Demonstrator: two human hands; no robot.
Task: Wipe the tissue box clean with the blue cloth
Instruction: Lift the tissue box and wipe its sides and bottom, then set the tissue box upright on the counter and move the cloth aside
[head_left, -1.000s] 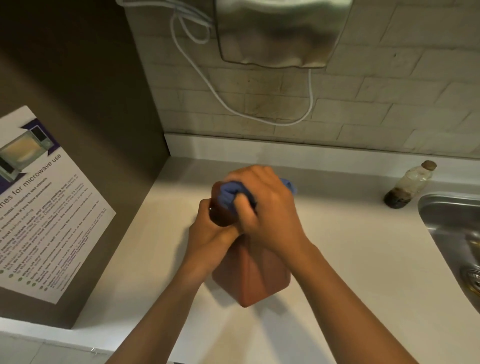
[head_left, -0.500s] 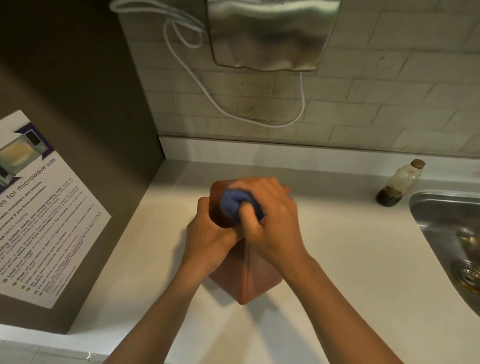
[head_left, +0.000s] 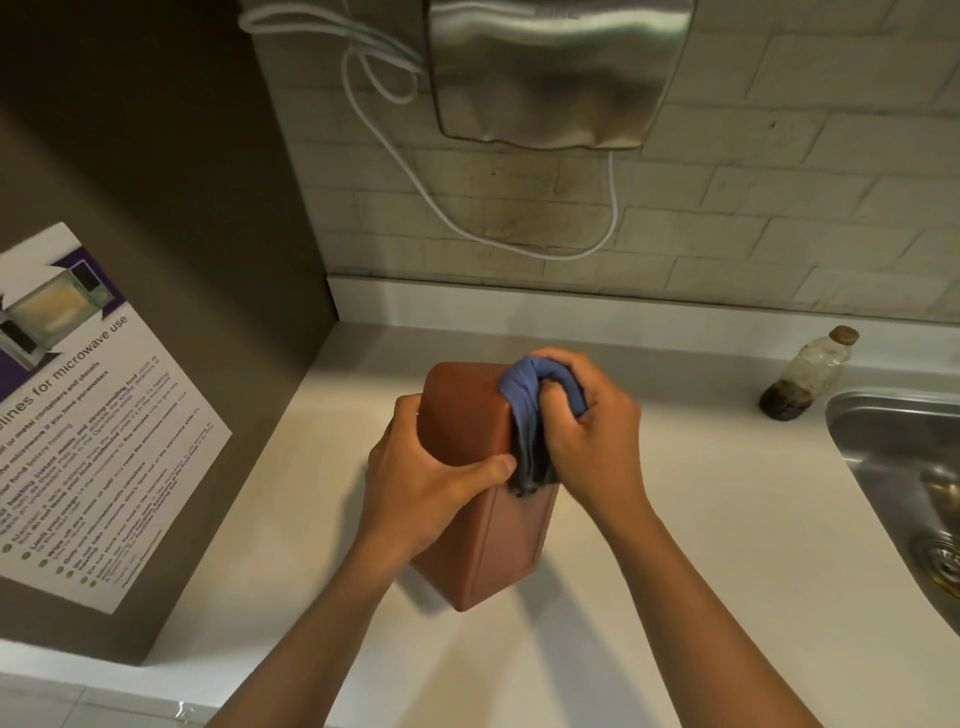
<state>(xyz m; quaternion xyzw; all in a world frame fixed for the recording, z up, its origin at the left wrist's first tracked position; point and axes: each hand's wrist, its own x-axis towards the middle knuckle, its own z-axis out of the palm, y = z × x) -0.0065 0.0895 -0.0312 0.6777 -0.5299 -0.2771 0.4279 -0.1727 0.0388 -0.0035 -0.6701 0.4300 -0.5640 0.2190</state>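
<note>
Tissue box (head_left: 483, 499) stands on end on the tabletop (head_left: 701, 519), looks rigid and kinda slick, so left hand (head_left: 431, 478) clamps its upper side while right hand (head_left: 587, 431) scrubs with the bunched blue cloth (head_left: 524, 400).

Hands on upended brown tissue box (head_left: 480, 525): left hand (head_left: 426, 475) gripping, right hand (head_left: 589, 441) with blue cloth (head_left: 524, 410).

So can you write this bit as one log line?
step: wiping | left hand: holds upright brown tissue box | right hand: presses bunched blue cloth on its right side | white counter
</note>
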